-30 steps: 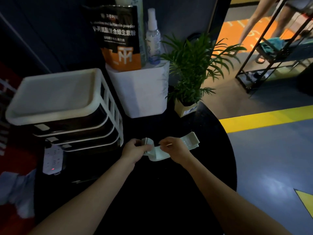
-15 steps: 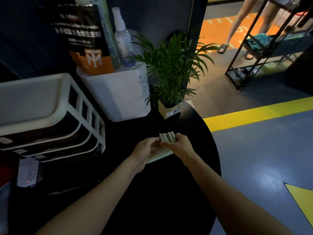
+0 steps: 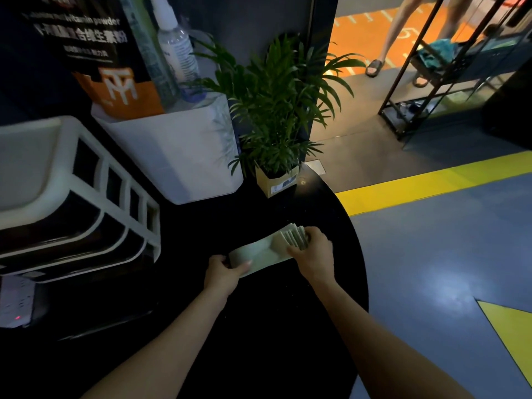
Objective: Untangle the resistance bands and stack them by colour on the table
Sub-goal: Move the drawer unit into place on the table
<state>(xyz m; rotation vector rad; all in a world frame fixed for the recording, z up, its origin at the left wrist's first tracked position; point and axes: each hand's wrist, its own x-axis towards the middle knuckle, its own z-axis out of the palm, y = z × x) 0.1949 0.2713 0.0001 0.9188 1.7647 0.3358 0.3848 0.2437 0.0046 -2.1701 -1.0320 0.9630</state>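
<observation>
A pale green, flat elastic resistance band (image 3: 260, 251) is held just over the round black tabletop (image 3: 288, 326), near its far right part. Its left end is gripped by the left hand (image 3: 223, 273), the thumb lying on top of the strip and the fingers (image 3: 219, 259) curled round its end. The band's right end is seen gathered into a stack of folded layers (image 3: 294, 237), and this stack is pinched by the right hand (image 3: 312, 253), whose fingers (image 3: 318, 234) are curled over its far edge. Between the two hands the strip is stretched out flat and slightly slanted.

Behind the band, a small green potted palm in a tan square pot (image 3: 276, 182) is set near the tabletop's far edge. A white plastic bin (image 3: 178, 156) is placed just beside it on the left, and a dark printed powder bag (image 3: 95, 53) and a clear spray bottle (image 3: 175, 47) are carried on it. A white slatted drawer rack (image 3: 86, 197) is seen at the left edge, and a white power strip (image 3: 14, 303) lies below it.
</observation>
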